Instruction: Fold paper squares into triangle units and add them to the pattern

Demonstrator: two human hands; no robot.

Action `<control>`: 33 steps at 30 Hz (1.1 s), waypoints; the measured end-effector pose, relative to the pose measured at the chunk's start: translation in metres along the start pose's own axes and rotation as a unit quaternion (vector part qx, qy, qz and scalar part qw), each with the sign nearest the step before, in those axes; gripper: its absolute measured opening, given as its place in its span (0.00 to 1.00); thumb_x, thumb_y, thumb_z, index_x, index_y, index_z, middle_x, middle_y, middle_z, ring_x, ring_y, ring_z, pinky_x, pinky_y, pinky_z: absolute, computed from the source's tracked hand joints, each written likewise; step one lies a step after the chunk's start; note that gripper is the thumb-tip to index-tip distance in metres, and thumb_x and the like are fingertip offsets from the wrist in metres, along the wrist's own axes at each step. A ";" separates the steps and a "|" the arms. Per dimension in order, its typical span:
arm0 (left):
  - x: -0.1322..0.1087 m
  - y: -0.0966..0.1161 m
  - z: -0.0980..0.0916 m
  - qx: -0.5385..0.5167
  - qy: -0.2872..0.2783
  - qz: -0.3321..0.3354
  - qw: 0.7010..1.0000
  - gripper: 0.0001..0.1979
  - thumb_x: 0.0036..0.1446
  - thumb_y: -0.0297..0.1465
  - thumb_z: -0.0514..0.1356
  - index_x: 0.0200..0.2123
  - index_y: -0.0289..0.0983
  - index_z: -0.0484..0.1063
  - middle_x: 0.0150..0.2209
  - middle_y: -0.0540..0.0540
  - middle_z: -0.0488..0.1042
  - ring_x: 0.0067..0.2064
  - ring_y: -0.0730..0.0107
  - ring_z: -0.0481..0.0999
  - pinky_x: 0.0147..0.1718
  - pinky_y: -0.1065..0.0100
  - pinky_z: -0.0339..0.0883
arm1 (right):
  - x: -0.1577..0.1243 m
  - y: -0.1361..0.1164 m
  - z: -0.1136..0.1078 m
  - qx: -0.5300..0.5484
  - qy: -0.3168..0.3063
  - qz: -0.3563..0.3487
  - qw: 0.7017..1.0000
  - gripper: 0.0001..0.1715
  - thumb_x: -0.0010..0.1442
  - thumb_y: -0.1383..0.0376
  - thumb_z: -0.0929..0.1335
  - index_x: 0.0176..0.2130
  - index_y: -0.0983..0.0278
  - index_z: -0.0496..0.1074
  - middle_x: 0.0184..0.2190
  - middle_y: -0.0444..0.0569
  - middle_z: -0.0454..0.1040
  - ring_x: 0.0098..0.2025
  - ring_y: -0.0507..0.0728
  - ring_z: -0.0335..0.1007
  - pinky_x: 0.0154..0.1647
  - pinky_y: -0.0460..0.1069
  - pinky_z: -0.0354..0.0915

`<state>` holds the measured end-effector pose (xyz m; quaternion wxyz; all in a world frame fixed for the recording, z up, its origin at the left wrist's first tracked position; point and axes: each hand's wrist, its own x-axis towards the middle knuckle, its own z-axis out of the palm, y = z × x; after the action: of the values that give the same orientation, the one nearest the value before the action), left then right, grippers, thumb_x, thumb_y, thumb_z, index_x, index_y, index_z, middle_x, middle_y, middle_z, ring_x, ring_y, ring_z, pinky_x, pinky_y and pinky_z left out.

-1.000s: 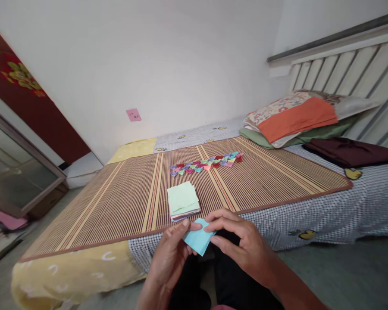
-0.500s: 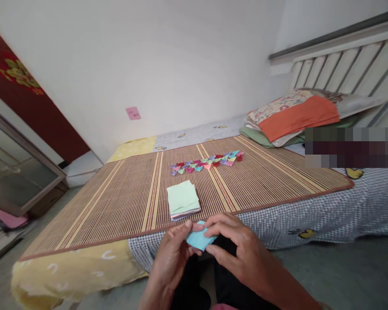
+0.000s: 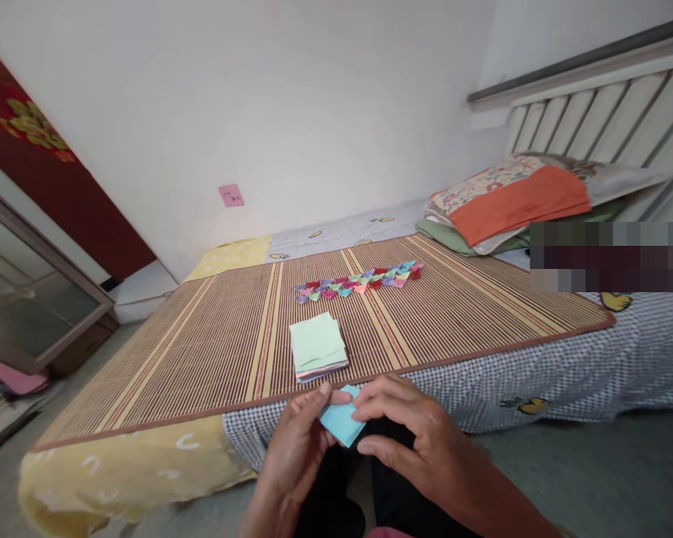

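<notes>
A small folded sheet of light blue paper [image 3: 343, 424] is held over the near edge of the bed. My left hand [image 3: 303, 433] pinches its left side, the thumb lying on top and the other fingers underneath. On the right, the fingertips of my right hand [image 3: 407, 422] touch the paper's upper right edge, while the thumb stands apart from them, below and off the paper. Just beyond my hands lies a stack of square paper sheets [image 3: 317, 345], pale green on top. Farther back, several small folded paper pieces [image 3: 359, 282] in many colours form a zigzag strip.
A striped woven mat [image 3: 218, 351] covers most of the bed, over a checked sheet [image 3: 538, 373]. Pillows [image 3: 527, 205] are piled at the right by the white slatted headboard [image 3: 588, 112]. A glass-fronted cabinet [image 3: 28, 284] stands at left.
The blue paper has turned slightly, and its lower corner sits lower and more open to view. My right thumb has come away from the paper's edge. The stack and the strip have stayed put.
</notes>
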<state>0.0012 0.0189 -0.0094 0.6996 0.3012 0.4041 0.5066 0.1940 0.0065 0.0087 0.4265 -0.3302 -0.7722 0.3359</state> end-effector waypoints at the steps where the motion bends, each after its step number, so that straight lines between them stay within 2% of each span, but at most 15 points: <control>1: 0.000 0.000 0.000 -0.002 -0.001 0.000 1.000 0.17 0.52 0.41 0.72 0.32 0.30 0.85 0.31 0.39 0.82 0.27 0.70 0.73 0.27 0.70 0.68 | 0.000 0.000 0.001 -0.005 0.002 -0.006 1.000 0.12 0.60 0.74 0.74 0.43 0.60 0.76 0.45 0.45 0.77 0.51 0.56 0.72 0.54 0.51 0.65; 11: -0.001 -0.002 0.003 -0.006 -0.014 -0.006 1.000 0.17 0.53 0.41 0.72 0.32 0.29 0.85 0.23 0.43 0.78 0.23 0.74 0.70 0.24 0.73 0.65 | 0.002 -0.005 0.006 -0.033 0.011 -0.026 0.999 0.11 0.61 0.76 0.72 0.41 0.61 0.75 0.42 0.46 0.78 0.49 0.57 0.73 0.52 0.52 0.65; 16: -0.003 -0.001 0.007 0.012 -0.007 -0.004 1.000 0.18 0.51 0.42 0.73 0.31 0.30 0.84 0.24 0.43 0.78 0.23 0.75 0.69 0.28 0.72 0.67 | 0.002 -0.006 0.004 -0.024 0.004 -0.017 1.000 0.09 0.63 0.76 0.71 0.39 0.61 0.75 0.42 0.46 0.78 0.49 0.56 0.74 0.54 0.51 0.65; 21: -0.005 0.000 0.008 0.025 -0.016 -0.008 1.000 0.20 0.51 0.43 0.72 0.31 0.29 0.84 0.21 0.44 0.75 0.23 0.75 0.68 0.26 0.72 0.64 | 0.003 -0.001 0.006 -0.023 0.019 -0.005 1.000 0.09 0.65 0.74 0.69 0.40 0.61 0.76 0.41 0.46 0.77 0.48 0.56 0.73 0.52 0.52 0.65; 27: -0.012 -0.002 0.005 0.057 0.017 0.066 0.996 0.20 0.54 0.46 0.70 0.31 0.31 0.84 0.26 0.44 0.77 0.27 0.72 0.70 0.29 0.70 0.66 | -0.001 0.003 0.005 0.038 0.045 0.067 0.996 0.07 0.62 0.72 0.70 0.38 0.60 0.78 0.42 0.47 0.75 0.46 0.57 0.74 0.50 0.51 0.67; 31: -0.014 -0.005 -0.001 0.116 0.029 0.118 0.986 0.21 0.56 0.47 0.68 0.33 0.32 0.84 0.26 0.44 0.77 0.28 0.69 0.71 0.30 0.69 0.64 | -0.003 0.007 0.005 0.102 0.063 0.123 0.985 0.08 0.60 0.69 0.70 0.39 0.60 0.79 0.52 0.49 0.75 0.46 0.57 0.75 0.48 0.51 0.68; 33: -0.016 -0.005 -0.003 0.154 0.017 0.137 0.978 0.21 0.58 0.47 0.67 0.34 0.33 0.84 0.26 0.45 0.76 0.29 0.68 0.70 0.31 0.69 0.64 | -0.002 0.009 0.008 0.143 0.068 0.142 0.977 0.09 0.60 0.68 0.70 0.41 0.60 0.80 0.52 0.50 0.76 0.43 0.56 0.75 0.44 0.51 0.69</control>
<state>-0.0017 0.0021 -0.0114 0.5616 0.4489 0.4444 0.5344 0.1903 0.0078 -0.0028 0.4685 -0.3941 -0.6308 0.4768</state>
